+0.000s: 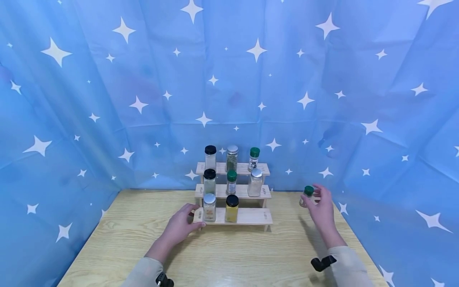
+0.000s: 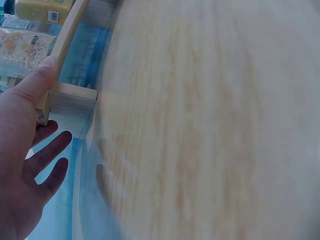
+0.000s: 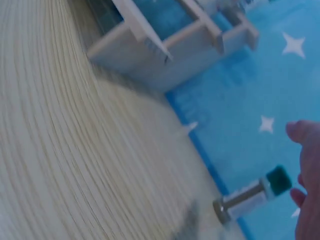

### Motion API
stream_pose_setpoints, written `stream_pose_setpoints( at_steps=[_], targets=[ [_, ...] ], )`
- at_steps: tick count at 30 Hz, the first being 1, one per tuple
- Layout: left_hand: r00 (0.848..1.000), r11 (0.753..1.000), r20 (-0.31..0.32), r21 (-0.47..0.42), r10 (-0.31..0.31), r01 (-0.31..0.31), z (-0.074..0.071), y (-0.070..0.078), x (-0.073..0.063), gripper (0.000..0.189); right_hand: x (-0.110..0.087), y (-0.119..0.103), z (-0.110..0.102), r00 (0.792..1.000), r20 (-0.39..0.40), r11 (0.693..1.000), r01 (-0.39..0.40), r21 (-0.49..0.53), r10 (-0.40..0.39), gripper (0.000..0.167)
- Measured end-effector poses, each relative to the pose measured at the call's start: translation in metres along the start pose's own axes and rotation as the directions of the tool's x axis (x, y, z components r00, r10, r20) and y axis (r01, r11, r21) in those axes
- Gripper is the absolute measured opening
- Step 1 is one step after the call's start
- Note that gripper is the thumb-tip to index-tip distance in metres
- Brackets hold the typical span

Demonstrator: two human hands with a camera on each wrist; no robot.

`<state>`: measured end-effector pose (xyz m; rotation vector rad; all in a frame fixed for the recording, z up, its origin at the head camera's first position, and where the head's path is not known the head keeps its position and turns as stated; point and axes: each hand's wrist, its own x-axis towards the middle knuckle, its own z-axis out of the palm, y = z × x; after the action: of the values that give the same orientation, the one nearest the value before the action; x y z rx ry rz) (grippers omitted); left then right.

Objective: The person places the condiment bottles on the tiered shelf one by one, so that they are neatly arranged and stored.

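My left hand [image 1: 181,223] holds the left end of the lowest step of a three-tier wooden spice rack [image 1: 247,215]. In the left wrist view its thumb [image 2: 37,82] presses the step's front edge, with the other fingers past the end. Right of the rack, a small green-capped spice jar [image 1: 307,195] stands on the table. My right hand [image 1: 322,207] is beside it, fingers spread around the cap. In the right wrist view the thumb [image 3: 300,131] is apart from the jar [image 3: 247,200]; contact by the other fingers cannot be made out.
The lowest step bears a silver-lidded jar [image 1: 209,208] and a black-lidded yellow jar [image 1: 231,213]. Several more jars stand on the middle and top steps. A blue star-patterned curtain [image 1: 236,99] borders the wooden table [image 1: 229,255] at the back and sides.
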<state>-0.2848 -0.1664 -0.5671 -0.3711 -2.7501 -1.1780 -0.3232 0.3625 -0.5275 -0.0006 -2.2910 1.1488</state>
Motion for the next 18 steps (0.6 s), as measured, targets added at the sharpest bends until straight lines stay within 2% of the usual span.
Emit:
stream_pose_setpoints(
  at_steps=[10,18],
  targets=[
    [1.0,1.0,0.009,-0.002,-0.007,0.007,0.0,0.0,0.001,0.07,0.011,0.034,0.004,0.993,0.073,0.993,-0.092,-0.075,0.097,0.071],
    [1.0,1.0,-0.002,0.004,-0.009,0.009,0.0,0.001,0.0,0.07,0.014,0.047,0.012,0.987,0.103,0.992,-0.121,-0.024,0.123,0.075]
  ],
)
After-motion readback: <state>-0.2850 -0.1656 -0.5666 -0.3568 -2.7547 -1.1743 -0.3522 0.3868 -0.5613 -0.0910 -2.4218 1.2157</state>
